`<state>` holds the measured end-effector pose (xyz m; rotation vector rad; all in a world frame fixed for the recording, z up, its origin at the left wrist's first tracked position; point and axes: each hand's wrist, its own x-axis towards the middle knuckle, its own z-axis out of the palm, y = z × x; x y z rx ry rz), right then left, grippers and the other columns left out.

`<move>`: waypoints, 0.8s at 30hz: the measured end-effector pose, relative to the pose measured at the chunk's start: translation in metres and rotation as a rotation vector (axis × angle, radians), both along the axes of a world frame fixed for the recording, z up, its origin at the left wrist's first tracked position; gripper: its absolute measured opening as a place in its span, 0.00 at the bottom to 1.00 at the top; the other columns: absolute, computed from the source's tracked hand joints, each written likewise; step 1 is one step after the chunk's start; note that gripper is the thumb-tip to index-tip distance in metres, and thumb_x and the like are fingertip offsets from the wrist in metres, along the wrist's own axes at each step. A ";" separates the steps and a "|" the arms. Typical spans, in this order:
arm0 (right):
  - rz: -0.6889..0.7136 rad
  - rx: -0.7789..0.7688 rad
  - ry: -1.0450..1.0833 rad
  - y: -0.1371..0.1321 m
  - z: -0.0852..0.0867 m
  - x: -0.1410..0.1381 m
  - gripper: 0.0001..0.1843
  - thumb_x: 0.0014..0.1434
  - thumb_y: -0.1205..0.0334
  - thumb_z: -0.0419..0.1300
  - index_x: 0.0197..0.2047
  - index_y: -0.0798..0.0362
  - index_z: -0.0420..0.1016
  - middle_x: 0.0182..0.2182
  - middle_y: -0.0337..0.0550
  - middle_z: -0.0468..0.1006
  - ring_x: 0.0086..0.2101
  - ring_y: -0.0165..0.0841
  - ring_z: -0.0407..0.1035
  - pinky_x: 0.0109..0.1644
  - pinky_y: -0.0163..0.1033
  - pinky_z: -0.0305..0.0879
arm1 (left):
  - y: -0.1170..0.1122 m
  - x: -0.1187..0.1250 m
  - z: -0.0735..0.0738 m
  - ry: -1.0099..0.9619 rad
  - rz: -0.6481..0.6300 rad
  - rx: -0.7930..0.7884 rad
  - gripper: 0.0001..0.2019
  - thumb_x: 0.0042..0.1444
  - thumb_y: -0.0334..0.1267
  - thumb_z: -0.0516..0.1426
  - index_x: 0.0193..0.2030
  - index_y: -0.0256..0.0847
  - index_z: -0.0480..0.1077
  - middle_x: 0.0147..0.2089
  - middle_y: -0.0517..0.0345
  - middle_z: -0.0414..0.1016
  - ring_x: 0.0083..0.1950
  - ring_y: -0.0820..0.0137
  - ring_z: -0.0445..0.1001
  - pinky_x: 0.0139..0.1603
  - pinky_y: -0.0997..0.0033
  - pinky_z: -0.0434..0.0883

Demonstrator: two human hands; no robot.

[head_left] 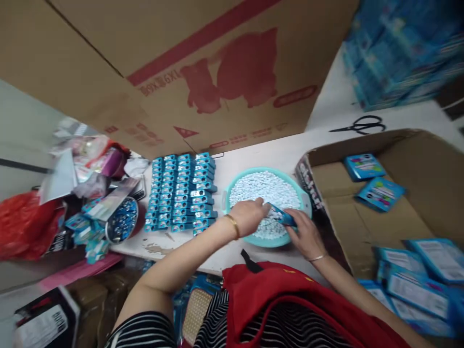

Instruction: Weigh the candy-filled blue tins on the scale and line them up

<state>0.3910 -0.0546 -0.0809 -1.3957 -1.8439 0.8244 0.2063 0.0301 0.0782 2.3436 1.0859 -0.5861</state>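
A teal basin (227, 193) on the white table is filled with small white pellets (264, 186). Over it, my right hand (306, 234) grips the right end of a small blue box (284, 217), thumb below and fingers above. My left hand (250, 217) closes its fingers at the box's left end; its exact hold is partly hidden. The box lies slanted just above the pellets. Left of the basin, small blue boxes (183, 198) stand in several tight columns, each with a dark round spot on the end that faces up.
A tall cardboard carton (155, 116) stands behind. At right, an open cardboard box (340, 198) holds blue packs (416, 290). Black scissors (362, 126) lie beyond it, near stacked blue packs (402, 63). At left are a bowl of shiny blue pieces (123, 220) and a red bag (25, 227).
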 end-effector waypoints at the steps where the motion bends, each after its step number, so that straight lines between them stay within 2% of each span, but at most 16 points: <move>1: 0.006 0.018 0.002 -0.002 -0.004 -0.003 0.21 0.59 0.65 0.53 0.56 0.51 0.64 0.48 0.52 0.73 0.49 0.45 0.66 0.56 0.58 0.62 | -0.004 0.007 0.004 0.038 0.007 0.035 0.14 0.60 0.28 0.47 0.53 0.35 0.62 0.44 0.46 0.69 0.40 0.64 0.74 0.35 0.66 0.71; 3: 0.008 0.045 0.028 -0.004 -0.009 -0.009 0.21 0.60 0.63 0.53 0.56 0.50 0.63 0.48 0.51 0.73 0.49 0.45 0.67 0.56 0.58 0.62 | -0.014 0.020 0.012 0.088 0.000 0.128 0.17 0.63 0.29 0.43 0.58 0.33 0.57 0.44 0.44 0.70 0.39 0.62 0.75 0.34 0.65 0.70; 5: 0.003 0.060 0.063 -0.005 -0.012 -0.013 0.20 0.60 0.63 0.53 0.57 0.49 0.62 0.48 0.51 0.73 0.50 0.45 0.67 0.57 0.58 0.61 | -0.020 0.026 0.017 0.102 -0.009 0.168 0.17 0.64 0.29 0.41 0.58 0.30 0.57 0.42 0.43 0.70 0.41 0.60 0.75 0.36 0.63 0.71; 7: -0.022 0.054 0.094 -0.005 -0.013 -0.014 0.20 0.60 0.63 0.53 0.56 0.49 0.63 0.49 0.51 0.73 0.51 0.44 0.67 0.59 0.59 0.59 | -0.018 0.021 0.018 0.097 0.006 0.121 0.15 0.64 0.29 0.41 0.53 0.30 0.62 0.40 0.45 0.71 0.43 0.60 0.74 0.40 0.62 0.71; 9: -0.079 0.020 0.123 -0.002 -0.013 -0.012 0.20 0.59 0.63 0.54 0.56 0.50 0.63 0.49 0.51 0.73 0.50 0.44 0.67 0.58 0.58 0.60 | -0.008 0.005 0.008 0.091 0.040 0.061 0.12 0.63 0.29 0.44 0.47 0.35 0.65 0.39 0.50 0.72 0.45 0.63 0.73 0.42 0.64 0.70; 10: -0.117 -0.002 0.139 0.000 -0.013 -0.010 0.20 0.59 0.62 0.55 0.55 0.50 0.64 0.49 0.51 0.73 0.50 0.44 0.68 0.57 0.57 0.61 | 0.000 -0.007 -0.001 0.088 0.057 0.046 0.11 0.63 0.29 0.45 0.46 0.37 0.66 0.40 0.51 0.72 0.45 0.64 0.73 0.43 0.65 0.70; 12: -0.202 -0.055 0.187 0.004 -0.011 -0.006 0.20 0.58 0.61 0.57 0.54 0.51 0.64 0.48 0.51 0.73 0.49 0.43 0.68 0.55 0.54 0.64 | 0.014 -0.031 -0.029 0.087 0.106 0.052 0.11 0.62 0.29 0.47 0.48 0.38 0.65 0.45 0.50 0.70 0.48 0.65 0.72 0.46 0.66 0.70; 14: -0.270 -0.106 0.244 0.008 -0.010 -0.001 0.20 0.57 0.59 0.58 0.53 0.51 0.65 0.47 0.51 0.73 0.48 0.42 0.68 0.54 0.52 0.65 | 0.026 -0.051 -0.066 0.112 0.173 0.056 0.10 0.62 0.29 0.46 0.46 0.34 0.66 0.47 0.45 0.69 0.48 0.63 0.72 0.47 0.63 0.70; 16: -0.302 -0.138 0.270 0.012 -0.009 0.003 0.20 0.57 0.57 0.60 0.52 0.50 0.65 0.47 0.50 0.72 0.48 0.41 0.68 0.54 0.50 0.64 | 0.031 -0.061 -0.105 0.115 0.215 0.039 0.11 0.62 0.28 0.47 0.47 0.34 0.67 0.46 0.45 0.70 0.47 0.64 0.72 0.47 0.62 0.71; 18: -0.320 -0.153 0.257 0.014 -0.011 0.007 0.21 0.56 0.56 0.60 0.52 0.50 0.65 0.47 0.49 0.72 0.49 0.41 0.67 0.55 0.50 0.63 | 0.030 -0.062 -0.139 0.093 0.245 0.028 0.12 0.63 0.33 0.49 0.51 0.35 0.65 0.48 0.48 0.70 0.47 0.65 0.72 0.47 0.60 0.72; 20: -0.346 -0.163 0.249 0.015 -0.014 0.009 0.21 0.56 0.56 0.61 0.52 0.51 0.64 0.47 0.50 0.72 0.48 0.41 0.67 0.55 0.49 0.63 | 0.025 -0.056 -0.164 0.043 0.252 0.015 0.14 0.62 0.38 0.53 0.53 0.36 0.64 0.51 0.49 0.69 0.49 0.65 0.71 0.49 0.58 0.72; 24: -0.388 -0.186 0.293 0.014 -0.021 0.010 0.23 0.56 0.55 0.61 0.53 0.51 0.63 0.46 0.49 0.72 0.47 0.39 0.67 0.53 0.48 0.64 | 0.009 -0.029 -0.194 -0.101 0.233 -0.043 0.16 0.61 0.42 0.54 0.54 0.37 0.65 0.54 0.49 0.68 0.52 0.64 0.70 0.51 0.55 0.71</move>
